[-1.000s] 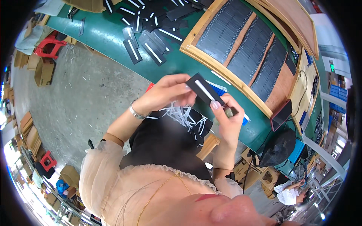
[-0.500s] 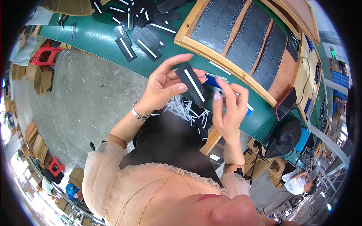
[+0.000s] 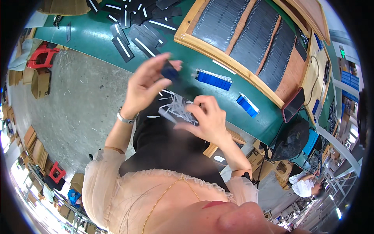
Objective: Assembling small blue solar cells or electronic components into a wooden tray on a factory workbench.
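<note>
My left hand [image 3: 146, 87] is closed around a small dark flat piece [image 3: 170, 72], its outline smeared by motion. It hangs over the near edge of the green table. My right hand [image 3: 210, 121] is lower and nearer my body, thumb and fingers apart, beside a heap of thin white strips [image 3: 181, 107] on my dark lap. One pale, blurred strip [image 3: 167, 116] lies close to the right thumb tip; whether it touches the thumb is unclear. On the table past my hands sit a row of blue pieces [image 3: 214, 80] and a shorter blue row [image 3: 248, 106].
Black flat pieces with white stripes [image 3: 146, 46] lie scattered at the far left of the green table [image 3: 87, 43]. A wooden frame [image 3: 218, 58] holds rows of dark pieces. A phone [image 3: 293, 105] leans by its right corner. A red stool [image 3: 42, 56] stands left.
My left hand has moved left with the dark piece. My right hand has come down and left, away from the blue rows, to the white strips, uncovering the blue rows.
</note>
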Demonstrator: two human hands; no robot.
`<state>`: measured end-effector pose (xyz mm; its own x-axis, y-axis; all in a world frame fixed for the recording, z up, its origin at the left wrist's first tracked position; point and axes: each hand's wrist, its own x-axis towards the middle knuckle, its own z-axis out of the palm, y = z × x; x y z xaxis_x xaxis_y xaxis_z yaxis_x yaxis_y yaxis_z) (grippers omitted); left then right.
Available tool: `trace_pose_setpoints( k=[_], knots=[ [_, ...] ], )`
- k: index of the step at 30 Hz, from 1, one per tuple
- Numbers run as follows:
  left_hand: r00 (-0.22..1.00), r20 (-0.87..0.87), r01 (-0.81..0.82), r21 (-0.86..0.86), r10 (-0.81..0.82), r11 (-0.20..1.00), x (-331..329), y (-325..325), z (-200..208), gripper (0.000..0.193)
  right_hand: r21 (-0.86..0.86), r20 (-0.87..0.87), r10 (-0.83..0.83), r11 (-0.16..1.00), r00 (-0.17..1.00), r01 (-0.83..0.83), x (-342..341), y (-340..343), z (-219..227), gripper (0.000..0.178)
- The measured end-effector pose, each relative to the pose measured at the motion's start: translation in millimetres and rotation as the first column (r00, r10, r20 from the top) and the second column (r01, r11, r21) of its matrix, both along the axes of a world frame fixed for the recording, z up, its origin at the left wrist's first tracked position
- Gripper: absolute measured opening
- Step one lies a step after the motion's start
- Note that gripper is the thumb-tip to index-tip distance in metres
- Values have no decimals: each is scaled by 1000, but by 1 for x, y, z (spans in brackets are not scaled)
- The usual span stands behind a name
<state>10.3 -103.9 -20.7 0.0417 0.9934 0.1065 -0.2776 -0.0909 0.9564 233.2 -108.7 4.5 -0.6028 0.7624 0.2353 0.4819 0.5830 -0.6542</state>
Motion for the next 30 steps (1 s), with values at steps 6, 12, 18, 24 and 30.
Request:
trace_pose_setpoints(
  k=[6, 12, 18, 24, 30],
  knots=[
    [981, -24, -192, -126, 190, 973, -19, -1, 5, 56, 51, -74, -89, 994, 993, 93, 32, 13, -19, 55],
    [961, 226, -106, -240, 162, 965, -3, -4, 0, 55, 192, 4, -292, 939, 957, 285, 46, 50, -17, 57],
    [958, 277, 9, -288, 74, 958, 3, -9, -6, 55, 221, 46, -260, 944, 964, 244, 48, 52, -26, 58],
    [931, 362, 63, -306, 54, 950, -1, -13, -14, 54, 222, -25, -237, 946, 971, 237, 48, 55, -22, 55],
    [885, 464, 128, -315, 35, 940, 4, -20, -20, 49, 34, -153, -232, 970, 961, 239, 47, 52, -2, 54]
  ],
)
